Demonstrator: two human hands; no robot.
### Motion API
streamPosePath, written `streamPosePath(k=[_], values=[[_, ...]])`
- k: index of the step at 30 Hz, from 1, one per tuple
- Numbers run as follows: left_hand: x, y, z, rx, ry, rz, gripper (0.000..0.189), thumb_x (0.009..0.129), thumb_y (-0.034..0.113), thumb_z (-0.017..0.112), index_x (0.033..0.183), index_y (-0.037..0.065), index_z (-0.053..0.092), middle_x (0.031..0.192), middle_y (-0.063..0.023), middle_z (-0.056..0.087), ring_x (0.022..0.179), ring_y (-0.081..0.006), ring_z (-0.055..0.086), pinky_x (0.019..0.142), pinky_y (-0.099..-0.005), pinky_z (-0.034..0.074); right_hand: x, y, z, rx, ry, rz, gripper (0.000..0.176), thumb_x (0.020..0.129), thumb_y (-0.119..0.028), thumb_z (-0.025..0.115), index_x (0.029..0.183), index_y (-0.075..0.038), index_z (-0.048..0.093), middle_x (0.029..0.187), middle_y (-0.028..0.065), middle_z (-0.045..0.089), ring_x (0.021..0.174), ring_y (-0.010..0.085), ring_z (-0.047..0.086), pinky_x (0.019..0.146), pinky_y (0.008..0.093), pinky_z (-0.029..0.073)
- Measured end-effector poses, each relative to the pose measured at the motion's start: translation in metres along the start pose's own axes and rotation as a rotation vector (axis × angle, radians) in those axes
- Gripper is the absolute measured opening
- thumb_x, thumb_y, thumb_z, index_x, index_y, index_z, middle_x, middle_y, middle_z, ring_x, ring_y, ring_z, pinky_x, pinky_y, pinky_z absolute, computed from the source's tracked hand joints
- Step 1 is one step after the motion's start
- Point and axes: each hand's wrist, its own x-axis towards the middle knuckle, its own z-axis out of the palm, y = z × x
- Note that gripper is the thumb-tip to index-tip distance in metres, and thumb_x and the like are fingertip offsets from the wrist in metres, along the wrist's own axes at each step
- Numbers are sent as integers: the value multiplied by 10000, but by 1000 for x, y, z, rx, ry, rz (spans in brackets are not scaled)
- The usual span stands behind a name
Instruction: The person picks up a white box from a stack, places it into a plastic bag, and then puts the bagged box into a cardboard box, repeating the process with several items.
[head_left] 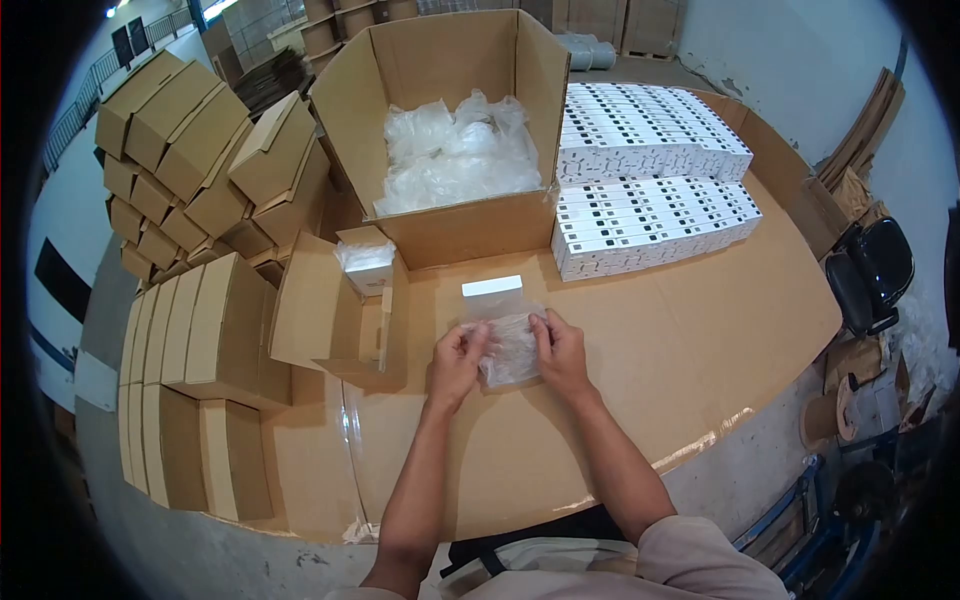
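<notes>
Between my two hands is a crumpled clear plastic bag (512, 350), close over the cardboard-covered table. My left hand (460, 362) pinches its left edge, and the fingers of my right hand (560, 352) are closed on its right edge. Just beyond the bag stands a small white box (492, 287), its lower part overlapped by the plastic in this view. To the left of my hands, an open brown carton (318, 310) contains a white box wrapped in clear plastic (367, 262).
A large open carton (480, 235) full of clear plastic bags (460, 150) stands at the back. Stacked white boxes with printed labels (655, 220) occupy the back right. Brown cartons (205, 330) are piled along the left. A black chair (875, 270) is beyond the table's right edge.
</notes>
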Motion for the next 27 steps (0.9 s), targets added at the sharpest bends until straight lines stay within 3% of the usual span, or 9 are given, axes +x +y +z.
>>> streamPosePath(k=[4,7,10,13,16,19,22,27], values=[[6,-15,-1,111,185,168,327,1101,280,503,983,2,629,806,-7,608,723,-100,519,680,-303,467,-6,3,8,-174,-77,-65,322,1044,-205,583,818,21,549,688,248,603,580,430,608,538,431,450],[2,-16,7,239,330,242,349,1114,277,460,937,0,578,754,-33,563,706,-127,489,666,-318,455,-7,1,12,-65,-106,-30,329,1044,-214,582,815,18,543,671,244,570,560,389,578,544,424,433],[-5,-1,10,399,349,282,357,1113,271,452,904,-5,542,733,-73,539,687,-163,480,651,-335,447,-5,-10,15,-23,-20,9,350,1056,-212,570,790,10,520,613,163,528,524,254,509,539,366,407],[-10,9,15,435,329,279,355,1109,268,453,896,-4,532,721,-112,525,665,-211,483,642,-354,446,-3,4,16,148,-1,153,356,1062,-221,571,785,-6,511,604,46,460,584,124,434,560,306,383],[-8,4,12,448,311,268,351,1106,267,457,900,-6,534,723,-143,530,654,-257,489,640,-370,451,0,11,12,331,80,209,306,1060,-236,589,842,-24,561,686,-23,467,667,62,435,594,257,376],[-8,7,11,484,291,262,345,1105,266,458,914,-6,548,729,-163,540,650,-276,504,642,-377,460,5,0,7,502,167,202,165,1032,-164,603,947,-23,619,839,12,545,751,68,477,655,232,406],[-8,8,10,489,284,279,340,1104,262,461,919,-4,561,719,-161,538,636,-269,508,631,-381,460,9,4,-6,347,30,-72,120,1022,-91,559,1109,-40,623,1034,-2,569,894,81,508,715,232,435],[-7,11,11,491,268,361,332,1102,252,473,906,3,572,662,-130,509,580,-216,490,582,-366,439,8,-3,-17,236,-68,-94,162,926,-13,605,1082,-37,644,1084,44,593,956,114,539,758,251,463]])
